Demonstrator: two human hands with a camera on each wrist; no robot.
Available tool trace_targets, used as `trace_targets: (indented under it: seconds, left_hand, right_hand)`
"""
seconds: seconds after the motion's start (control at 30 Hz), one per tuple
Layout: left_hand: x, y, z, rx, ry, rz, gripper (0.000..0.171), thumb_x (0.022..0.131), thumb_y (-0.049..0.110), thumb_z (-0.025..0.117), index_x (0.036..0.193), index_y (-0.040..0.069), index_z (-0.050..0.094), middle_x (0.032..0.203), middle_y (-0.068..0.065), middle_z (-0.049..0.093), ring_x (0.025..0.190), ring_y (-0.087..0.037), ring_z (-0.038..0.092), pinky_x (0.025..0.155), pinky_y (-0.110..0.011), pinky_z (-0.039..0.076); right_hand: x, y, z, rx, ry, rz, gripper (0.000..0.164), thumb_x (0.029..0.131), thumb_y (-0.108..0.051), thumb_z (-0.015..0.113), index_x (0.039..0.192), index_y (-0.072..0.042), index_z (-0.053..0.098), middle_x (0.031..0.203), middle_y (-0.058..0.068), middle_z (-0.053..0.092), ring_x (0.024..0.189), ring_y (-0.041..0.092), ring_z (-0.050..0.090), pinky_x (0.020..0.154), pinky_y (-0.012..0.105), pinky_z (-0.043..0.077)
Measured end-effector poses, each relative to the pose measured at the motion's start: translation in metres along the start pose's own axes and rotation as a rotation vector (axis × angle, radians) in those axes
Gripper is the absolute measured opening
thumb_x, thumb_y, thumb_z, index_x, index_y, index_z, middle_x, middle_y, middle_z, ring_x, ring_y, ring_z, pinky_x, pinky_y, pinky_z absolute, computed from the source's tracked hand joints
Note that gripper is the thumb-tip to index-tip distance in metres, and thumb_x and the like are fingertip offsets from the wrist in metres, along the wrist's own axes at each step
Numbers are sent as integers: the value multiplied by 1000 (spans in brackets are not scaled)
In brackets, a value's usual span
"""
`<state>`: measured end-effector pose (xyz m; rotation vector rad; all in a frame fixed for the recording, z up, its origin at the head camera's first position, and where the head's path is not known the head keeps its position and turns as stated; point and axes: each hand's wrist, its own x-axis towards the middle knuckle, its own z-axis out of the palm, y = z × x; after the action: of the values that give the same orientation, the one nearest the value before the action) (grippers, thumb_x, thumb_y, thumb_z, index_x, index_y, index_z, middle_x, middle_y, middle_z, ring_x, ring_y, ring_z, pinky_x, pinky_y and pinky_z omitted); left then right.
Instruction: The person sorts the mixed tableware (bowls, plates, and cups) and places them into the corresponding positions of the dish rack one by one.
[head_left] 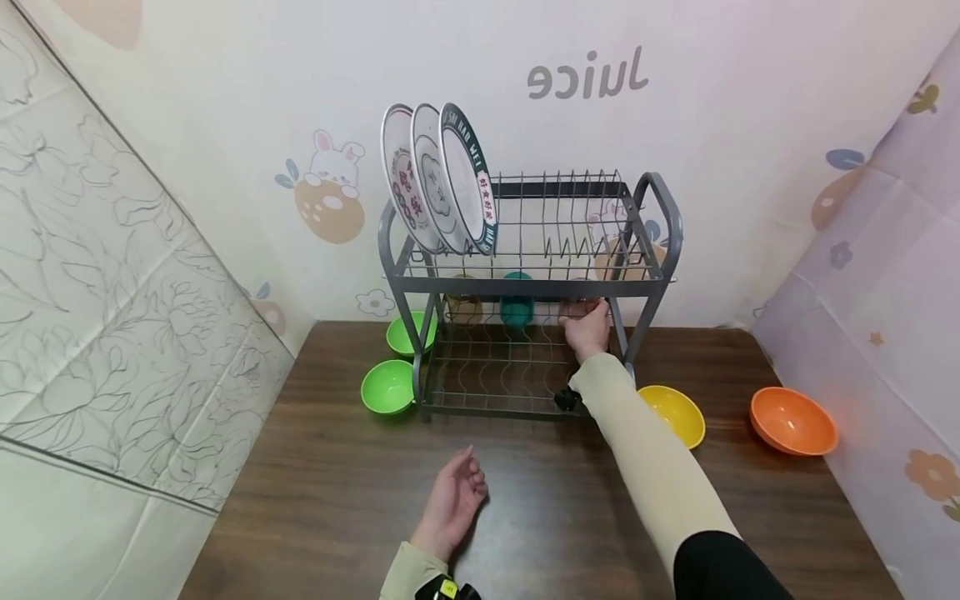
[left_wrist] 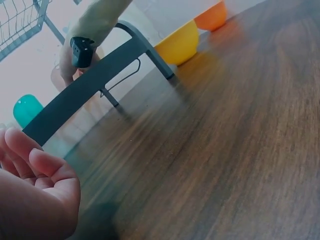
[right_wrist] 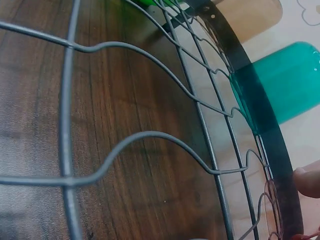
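My right hand (head_left: 588, 333) reaches into the lower tier of the grey two-tier dish rack (head_left: 525, 288) and grips a clear pinkish cup (head_left: 574, 308) at its back right. In the right wrist view only the thumb (right_wrist: 309, 180) shows, beside the rack's dark rear bar (right_wrist: 265, 117). A teal cup (head_left: 517, 312) and an amber cup (head_left: 465, 311) stand in a row to the left of the pinkish one. Holding nothing, my left hand (head_left: 453, 500) rests near the table's front, fingers loosely curled.
Three plates (head_left: 468, 179) stand upright at the upper tier's left. Two green bowls (head_left: 387, 387) sit left of the rack on the wooden table (head_left: 330, 500). To its right are a yellow bowl (head_left: 675, 415) and an orange bowl (head_left: 793, 421). A patterned wall rises behind.
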<state>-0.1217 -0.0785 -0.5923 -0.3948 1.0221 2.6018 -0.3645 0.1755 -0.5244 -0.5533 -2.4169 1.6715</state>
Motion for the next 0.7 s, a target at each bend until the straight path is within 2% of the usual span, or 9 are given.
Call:
trace_targets:
  seconds: [0.3,0.7]
  left_hand:
    - [0,5,1,15,3,18,17,99,23,57,88,19,46,74,8,53,68,-8,48,68,-23,40]
    - [-2,5,4,37,-2,21,17,101,22,55,87,19,46,74,8,52,68,-7,48,67,-23,39]
  right_hand:
    - [-1,-5,-1,24,7,27,86,88,-18,73,155,-14,18,154,20,30,139,37,33,112,51,29]
    - [-8,-14,-4,82,-4,45,89,84,-10,73,156,-7,20,153,21,33,139,35,32,112,46,31]
